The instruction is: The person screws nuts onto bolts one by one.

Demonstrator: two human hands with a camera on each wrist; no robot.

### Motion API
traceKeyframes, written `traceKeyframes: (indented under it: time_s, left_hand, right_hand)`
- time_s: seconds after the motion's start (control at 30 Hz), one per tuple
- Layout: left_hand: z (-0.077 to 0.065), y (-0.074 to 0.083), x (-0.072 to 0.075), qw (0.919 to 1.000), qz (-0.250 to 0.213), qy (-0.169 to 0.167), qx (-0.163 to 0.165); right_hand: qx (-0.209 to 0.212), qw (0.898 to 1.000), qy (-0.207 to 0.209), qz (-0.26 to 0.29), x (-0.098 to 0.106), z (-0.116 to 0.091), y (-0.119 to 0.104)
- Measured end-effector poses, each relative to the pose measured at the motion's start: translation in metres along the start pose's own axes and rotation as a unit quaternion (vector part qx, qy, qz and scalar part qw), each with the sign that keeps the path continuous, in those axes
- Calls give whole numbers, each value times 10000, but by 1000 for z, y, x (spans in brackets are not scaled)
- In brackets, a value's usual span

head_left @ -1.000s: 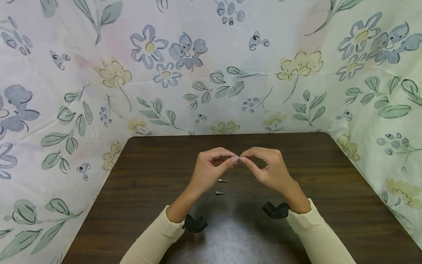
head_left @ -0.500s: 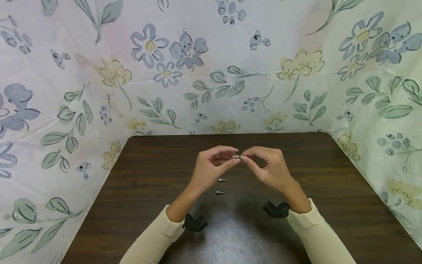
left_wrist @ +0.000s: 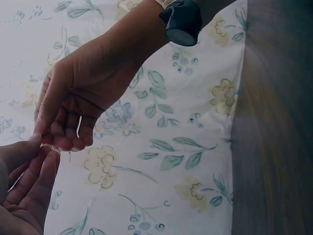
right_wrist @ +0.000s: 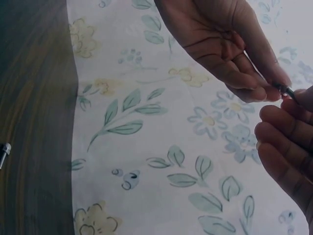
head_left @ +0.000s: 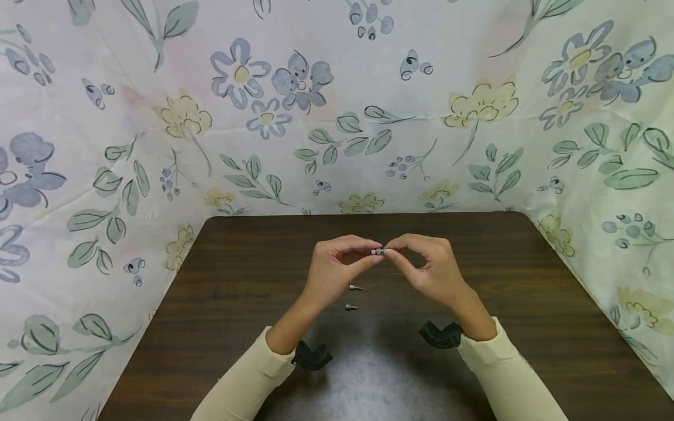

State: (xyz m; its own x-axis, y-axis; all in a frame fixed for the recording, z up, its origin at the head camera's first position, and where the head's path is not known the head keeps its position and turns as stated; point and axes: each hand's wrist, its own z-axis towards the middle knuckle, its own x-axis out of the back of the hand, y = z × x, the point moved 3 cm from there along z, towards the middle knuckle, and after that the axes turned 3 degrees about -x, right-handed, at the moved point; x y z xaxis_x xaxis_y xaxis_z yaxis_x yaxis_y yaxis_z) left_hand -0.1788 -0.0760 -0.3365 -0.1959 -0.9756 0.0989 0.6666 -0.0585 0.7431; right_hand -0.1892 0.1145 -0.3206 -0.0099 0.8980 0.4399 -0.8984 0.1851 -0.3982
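Note:
A small silver bolt (head_left: 377,251) with a cylindrical head is held level between both hands above the table, head to the left. My left hand (head_left: 337,263) pinches the head end between thumb and index finger. At the threaded end, my right hand (head_left: 429,263) pinches with thumb and index finger; whether a small nut or washer sits there I cannot tell. From the right wrist the bolt (right_wrist: 284,89) appears dark between the fingertips. In the left wrist view fingers hide most of it. Two similar bolts lie on the table, a farther bolt (head_left: 355,287) and a nearer bolt (head_left: 351,307).
The dark wood-grain table (head_left: 237,304) spreads beneath both hands. A floral cloth (head_left: 326,117) hangs behind it and along both sides. Each wrist wears a black camera mount, the left mount (head_left: 312,356) and the right mount (head_left: 441,335). One table bolt (right_wrist: 4,153) shows at the right wrist view's edge.
The left fingertips covered the bolt a second ago, then the index finger lifted and the thumb shifted, exposing it. Now the index finger is back down near the head. The right hand stays put.

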Motion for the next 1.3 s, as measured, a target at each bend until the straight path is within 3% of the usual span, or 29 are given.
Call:
traceKeyframes:
  time_s: [0.9, 1.3]
  left_hand:
    - [0, -4, -1, 9994, -205, -65, 259]
    - [2, -3, -2, 9982, -292, -99, 519]
  right_hand:
    - [51, 10000, 48, 57, 0, 0, -1]
    - [176, 9998, -20, 113, -1, 1, -2]
